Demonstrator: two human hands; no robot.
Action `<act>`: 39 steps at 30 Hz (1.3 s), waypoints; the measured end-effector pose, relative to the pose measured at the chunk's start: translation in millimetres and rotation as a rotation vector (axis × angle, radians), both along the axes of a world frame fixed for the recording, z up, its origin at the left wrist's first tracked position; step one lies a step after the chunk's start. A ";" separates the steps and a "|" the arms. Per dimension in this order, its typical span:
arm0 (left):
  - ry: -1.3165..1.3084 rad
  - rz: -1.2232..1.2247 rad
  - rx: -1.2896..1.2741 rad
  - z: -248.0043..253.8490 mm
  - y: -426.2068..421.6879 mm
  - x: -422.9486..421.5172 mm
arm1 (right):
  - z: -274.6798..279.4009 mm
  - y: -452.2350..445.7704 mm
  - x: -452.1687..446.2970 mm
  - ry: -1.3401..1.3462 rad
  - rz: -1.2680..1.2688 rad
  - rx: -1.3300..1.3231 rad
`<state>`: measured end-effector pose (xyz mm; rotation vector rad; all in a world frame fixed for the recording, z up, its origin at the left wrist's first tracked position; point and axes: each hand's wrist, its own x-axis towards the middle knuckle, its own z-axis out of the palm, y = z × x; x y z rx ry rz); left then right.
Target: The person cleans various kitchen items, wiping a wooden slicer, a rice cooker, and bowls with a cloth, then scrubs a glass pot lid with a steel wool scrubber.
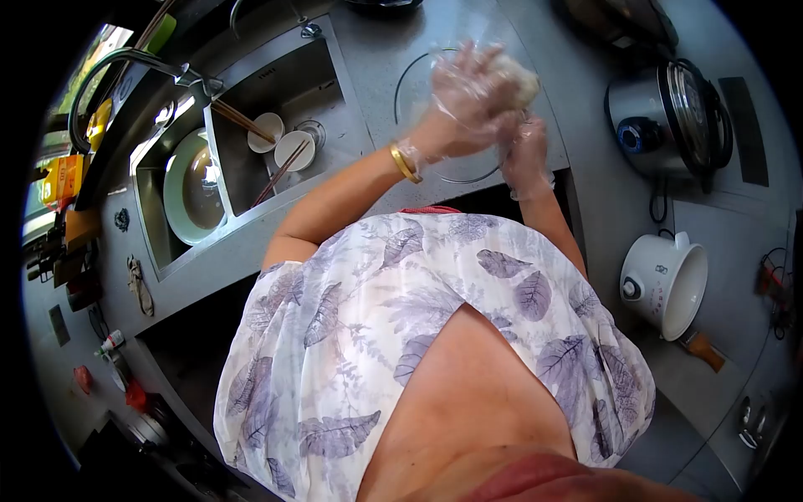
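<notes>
White rounded lump (525,82), right of steel double sink (347,92) — press evenly, cupped in plastic-gloved left hand (473,96); can't tell grip of plastic-gloved right hand (526,152).

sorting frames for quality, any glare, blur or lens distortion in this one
Head view: strong wide-angle bending, black corners; head view: the window is overbright, and glare sits inside the pale basin; head view: the left hand looks slightly smeared, with shine on its clear glove.

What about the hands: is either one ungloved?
No, the left hand and the right hand are both covered by clear, wrinkled plastic gloves.
</notes>
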<state>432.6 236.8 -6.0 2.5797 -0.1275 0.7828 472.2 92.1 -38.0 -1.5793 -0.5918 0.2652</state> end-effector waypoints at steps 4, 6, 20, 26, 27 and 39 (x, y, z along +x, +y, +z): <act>-0.069 -0.126 0.178 -13.5 0.8 0.3 | -7.8 -5.0 -1.9 -0.730 0.053 -0.328; -0.154 -0.125 0.180 -2.9 7.5 5.8 | -7.4 -4.4 -5.7 -0.423 0.063 -0.187; 0.395 0.221 -1.083 -45.5 105.2 -24.7 | 75.6 -16.2 -23.6 0.362 -0.089 0.544; -0.077 0.128 -1.427 -0.8 132.9 -31.7 | 62.7 -16.3 -26.2 0.302 -0.117 0.408; -0.152 0.144 -1.359 21.4 121.7 -34.7 | 61.8 -14.9 -26.1 0.296 -0.125 0.386; -0.417 -0.313 0.207 89.4 32.9 -2.8 | 80.3 -6.4 -35.3 0.115 0.022 0.196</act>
